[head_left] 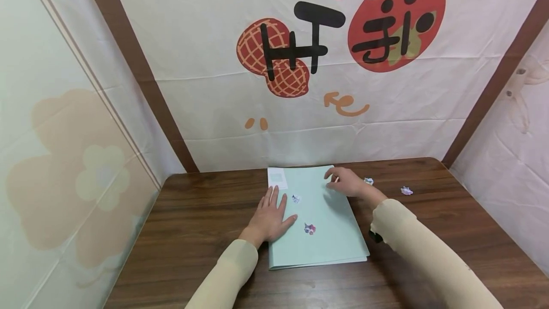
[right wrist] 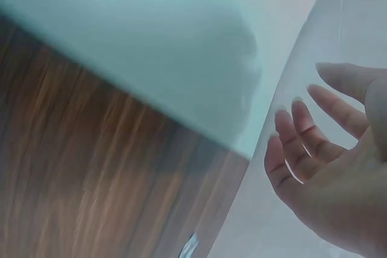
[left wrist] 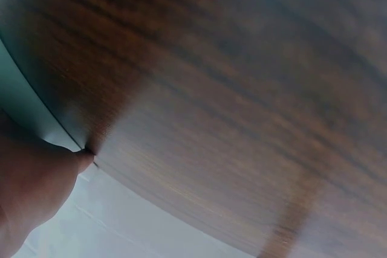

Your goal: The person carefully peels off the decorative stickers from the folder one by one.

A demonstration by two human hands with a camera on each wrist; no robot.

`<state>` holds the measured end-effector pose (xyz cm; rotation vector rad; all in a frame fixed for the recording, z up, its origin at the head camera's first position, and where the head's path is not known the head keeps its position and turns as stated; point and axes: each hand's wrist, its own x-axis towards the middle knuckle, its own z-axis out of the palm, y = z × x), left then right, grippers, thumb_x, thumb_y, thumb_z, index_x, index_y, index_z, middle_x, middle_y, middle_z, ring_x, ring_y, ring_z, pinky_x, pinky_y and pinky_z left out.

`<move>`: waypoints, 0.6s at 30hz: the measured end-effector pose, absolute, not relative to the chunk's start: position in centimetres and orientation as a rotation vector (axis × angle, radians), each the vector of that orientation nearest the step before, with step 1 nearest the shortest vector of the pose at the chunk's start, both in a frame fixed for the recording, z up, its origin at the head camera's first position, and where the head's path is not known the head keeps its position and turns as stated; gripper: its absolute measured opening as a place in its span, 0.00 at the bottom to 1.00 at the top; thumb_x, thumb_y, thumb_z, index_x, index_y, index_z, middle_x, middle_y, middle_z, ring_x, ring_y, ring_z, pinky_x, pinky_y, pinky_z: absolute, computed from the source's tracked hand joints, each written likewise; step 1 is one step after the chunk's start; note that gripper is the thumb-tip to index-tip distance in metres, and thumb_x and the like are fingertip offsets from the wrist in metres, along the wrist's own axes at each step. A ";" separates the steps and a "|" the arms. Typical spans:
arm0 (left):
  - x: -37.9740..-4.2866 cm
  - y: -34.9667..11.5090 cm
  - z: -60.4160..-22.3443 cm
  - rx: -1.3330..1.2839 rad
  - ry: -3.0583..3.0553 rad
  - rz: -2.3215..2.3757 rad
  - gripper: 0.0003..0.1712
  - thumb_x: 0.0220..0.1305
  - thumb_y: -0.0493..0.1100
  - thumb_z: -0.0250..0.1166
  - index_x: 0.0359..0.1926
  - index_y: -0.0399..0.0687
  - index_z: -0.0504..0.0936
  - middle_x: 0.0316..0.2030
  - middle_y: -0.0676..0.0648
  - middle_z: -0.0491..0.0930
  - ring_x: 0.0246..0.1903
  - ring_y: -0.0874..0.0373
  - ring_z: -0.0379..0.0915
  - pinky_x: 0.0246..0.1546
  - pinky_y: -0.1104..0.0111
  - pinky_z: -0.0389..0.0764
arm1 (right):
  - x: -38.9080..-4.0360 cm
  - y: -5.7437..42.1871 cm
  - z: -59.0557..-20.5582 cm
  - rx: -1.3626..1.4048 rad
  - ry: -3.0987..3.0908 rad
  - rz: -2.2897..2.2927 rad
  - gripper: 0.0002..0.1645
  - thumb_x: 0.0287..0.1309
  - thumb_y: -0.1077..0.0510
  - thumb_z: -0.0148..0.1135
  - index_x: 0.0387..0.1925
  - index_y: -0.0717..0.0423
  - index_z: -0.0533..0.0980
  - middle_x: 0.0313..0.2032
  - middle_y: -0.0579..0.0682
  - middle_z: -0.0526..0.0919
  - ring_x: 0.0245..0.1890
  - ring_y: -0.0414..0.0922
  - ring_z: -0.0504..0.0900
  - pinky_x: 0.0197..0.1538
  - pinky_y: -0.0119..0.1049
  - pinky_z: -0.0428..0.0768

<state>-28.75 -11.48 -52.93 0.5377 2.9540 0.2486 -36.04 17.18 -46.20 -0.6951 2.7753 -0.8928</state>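
Note:
A pale green folder (head_left: 321,247) lies on the wooden table. Two small colourful stickers, one pale purple (head_left: 296,199) and one pink and purple (head_left: 310,228), are on its cover. The left hand (head_left: 268,221) rests on the folder's left side with its fingers spread. In the left wrist view part of that hand (left wrist: 36,182) shows beside the folder's edge. Over the folder's upper right part hovers the right hand (head_left: 344,182), its fingers loosely bent. The right wrist view shows this hand (right wrist: 338,161) with nothing between the fingers and thumb.
A white label (head_left: 283,184) is at the folder's upper left corner. Two more small cutouts lie on the table (head_left: 429,223) to the right, one (head_left: 368,181) near the right wrist, the other (head_left: 406,190) farther out. A printed cloth (head_left: 206,108) hangs behind the table.

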 end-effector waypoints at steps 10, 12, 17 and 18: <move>-29.0 -11.5 -53.1 0.516 2.951 0.231 0.51 0.73 0.77 0.36 0.81 0.48 0.53 0.82 0.39 0.36 0.81 0.42 0.26 0.78 0.47 0.46 | -35.6 12.0 -47.1 -0.805 2.632 -0.852 0.18 0.66 0.63 0.63 0.56 0.62 0.78 0.43 0.58 0.83 0.40 0.48 0.81 0.45 0.44 0.80; -29.0 -11.5 -53.2 0.523 2.951 0.235 0.51 0.73 0.77 0.36 0.81 0.48 0.53 0.82 0.39 0.36 0.81 0.43 0.26 0.78 0.47 0.46 | -35.6 11.3 -47.4 -0.799 2.611 -0.839 0.19 0.66 0.63 0.64 0.57 0.61 0.77 0.44 0.57 0.83 0.40 0.47 0.80 0.45 0.43 0.80; -29.0 -11.5 -53.5 0.539 2.958 0.237 0.51 0.73 0.77 0.35 0.81 0.48 0.53 0.82 0.39 0.36 0.81 0.43 0.26 0.77 0.47 0.46 | -35.7 10.0 -48.0 -0.802 2.607 -0.806 0.19 0.64 0.64 0.65 0.56 0.60 0.78 0.44 0.57 0.83 0.38 0.45 0.78 0.46 0.43 0.79; -29.1 -11.6 -53.5 0.540 2.958 0.235 0.51 0.73 0.77 0.35 0.82 0.48 0.53 0.82 0.39 0.35 0.81 0.43 0.26 0.77 0.47 0.46 | -35.7 9.8 -48.1 -0.804 2.610 -0.803 0.19 0.64 0.64 0.65 0.56 0.60 0.78 0.44 0.58 0.83 0.38 0.45 0.77 0.47 0.44 0.79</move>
